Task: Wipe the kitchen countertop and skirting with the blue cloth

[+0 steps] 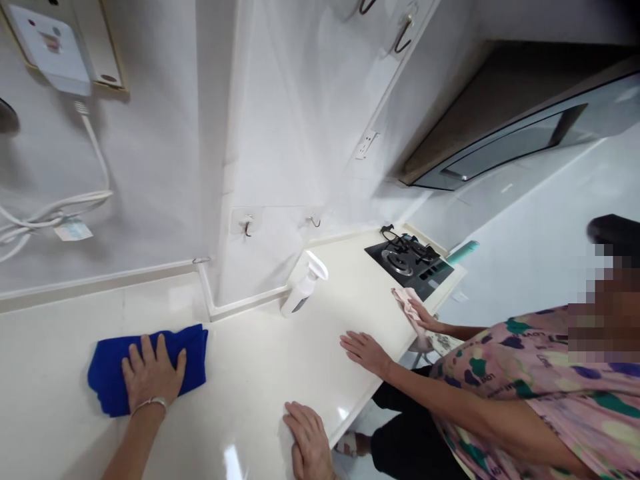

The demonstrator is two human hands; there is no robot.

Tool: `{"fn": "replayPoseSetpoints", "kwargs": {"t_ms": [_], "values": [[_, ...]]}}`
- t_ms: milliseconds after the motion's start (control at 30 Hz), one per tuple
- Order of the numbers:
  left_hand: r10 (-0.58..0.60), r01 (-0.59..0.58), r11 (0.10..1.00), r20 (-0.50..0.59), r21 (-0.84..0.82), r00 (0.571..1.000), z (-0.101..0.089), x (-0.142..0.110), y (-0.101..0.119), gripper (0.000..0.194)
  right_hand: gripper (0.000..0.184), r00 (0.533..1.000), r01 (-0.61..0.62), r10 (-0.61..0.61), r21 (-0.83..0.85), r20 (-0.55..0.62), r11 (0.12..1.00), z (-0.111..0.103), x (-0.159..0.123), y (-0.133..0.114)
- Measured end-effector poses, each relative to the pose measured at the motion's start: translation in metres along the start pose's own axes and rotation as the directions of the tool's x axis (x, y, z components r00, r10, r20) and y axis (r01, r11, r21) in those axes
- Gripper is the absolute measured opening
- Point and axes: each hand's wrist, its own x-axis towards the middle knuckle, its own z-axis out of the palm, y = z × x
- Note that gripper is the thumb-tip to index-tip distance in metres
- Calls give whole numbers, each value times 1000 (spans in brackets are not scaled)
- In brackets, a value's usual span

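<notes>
Flat on the pale countertop (pixel 240 373), the left hand (pixel 150 373) bears down on a folded blue cloth (pixel 107 380): open, fingers spread, the palm pressing rather than clutching, with a thin bracelet (pixel 150 403) at the wrist. A spread palm looks like the right way to work a folded cloth like this, since the pressure reaches the fabric evenly and the folds are less likely to slip. The right hand (pixel 307 443) holds nothing. It lies open on the counter near its front edge, fingers close together, seemingly as a brace.

The blue cloth sits toward the left of the counter, just short of the white skirting (pixel 245 300) along the wall. Farther along stand a white spray bottle (pixel 300 293) and a black gas hob (pixel 407 267). To the right, a co-worker in a pink patterned shirt (pixel 500 380) rests one open hand (pixel 367 351) on the counter's edge – the other hand (pixel 423 317) holds a pale pink cloth (pixel 407 300) beside the hob.
</notes>
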Motion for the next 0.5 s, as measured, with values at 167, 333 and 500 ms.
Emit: {"fn": "replayPoseSetpoints", "kwargs": {"t_ms": [167, 333, 500], "values": [[-16, 16, 1000, -15, 2, 1000, 13, 39, 13, 69, 75, 1000, -1, 1, -37, 8, 999, 0, -6, 3], [38, -38, 999, -6, 28, 999, 24, 71, 13, 66, 77, 1000, 11, -9, -73, 26, 997, 3, -14, 8], [163, -163, 986, 25, 15, 986, 34, 104, 8, 63, 66, 999, -32, 32, -51, -1, 998, 7, -17, 7]]}}
